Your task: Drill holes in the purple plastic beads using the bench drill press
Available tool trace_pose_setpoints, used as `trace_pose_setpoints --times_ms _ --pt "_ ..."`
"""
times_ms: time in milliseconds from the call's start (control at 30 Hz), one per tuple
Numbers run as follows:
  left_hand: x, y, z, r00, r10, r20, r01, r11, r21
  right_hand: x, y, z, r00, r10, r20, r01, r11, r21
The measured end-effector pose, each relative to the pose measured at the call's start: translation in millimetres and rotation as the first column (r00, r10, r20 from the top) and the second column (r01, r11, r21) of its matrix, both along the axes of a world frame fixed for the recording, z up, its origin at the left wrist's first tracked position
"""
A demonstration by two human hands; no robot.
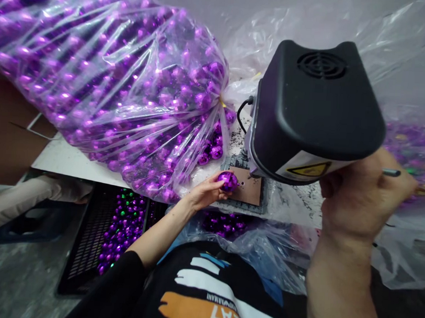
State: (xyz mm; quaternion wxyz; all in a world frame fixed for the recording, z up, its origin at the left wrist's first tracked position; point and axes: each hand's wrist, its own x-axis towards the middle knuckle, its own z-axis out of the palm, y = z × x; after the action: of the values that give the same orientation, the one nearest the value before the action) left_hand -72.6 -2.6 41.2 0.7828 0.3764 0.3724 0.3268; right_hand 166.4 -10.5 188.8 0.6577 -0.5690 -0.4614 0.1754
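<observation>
My left hand (210, 190) pinches a shiny purple faceted bauble (228, 181) at the left edge of a brown plate (248, 192) with a small dark hole. Above and right of the plate looms the black housing (316, 103) of a bench machine, with a round vent and a yellow warning label (309, 168). My right hand (361, 197) is closed beside the housing, partly hidden behind it. From that fist sticks the end of a thin metal lever (391, 173). The machine's working tip is mostly hidden under the housing.
A big clear plastic bag (131, 82) of purple baubles fills the left of the white table (79, 163). Below stands a black crate (92, 238) with purple and green baubles. Another person's sleeve (26, 200) shows at far left. More bagged baubles (415, 147) lie right.
</observation>
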Motion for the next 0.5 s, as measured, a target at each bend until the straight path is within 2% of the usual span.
trace_pose_setpoints --times_ms 100,233,333,500 --pt "6.0 -1.8 -5.5 0.987 0.061 -0.15 -0.035 0.985 0.172 0.8 3.8 -0.3 1.0 -0.009 -0.019 0.009 1.0 0.011" --pt "15.4 -5.0 -17.8 0.959 0.165 -0.231 -0.085 0.943 0.321 -0.7 4.8 -0.8 0.998 -0.014 -0.056 0.015 1.0 0.016" --pt "22.8 -4.7 -22.0 0.922 0.194 -0.334 -0.048 0.916 0.398 -1.0 5.0 -1.0 0.998 -0.01 -0.062 0.011 1.0 0.021" --pt "36.5 9.4 -15.5 0.788 0.299 -0.538 0.066 0.828 0.557 5.2 16.6 3.9 0.999 0.032 -0.021 -0.032 0.999 0.028"
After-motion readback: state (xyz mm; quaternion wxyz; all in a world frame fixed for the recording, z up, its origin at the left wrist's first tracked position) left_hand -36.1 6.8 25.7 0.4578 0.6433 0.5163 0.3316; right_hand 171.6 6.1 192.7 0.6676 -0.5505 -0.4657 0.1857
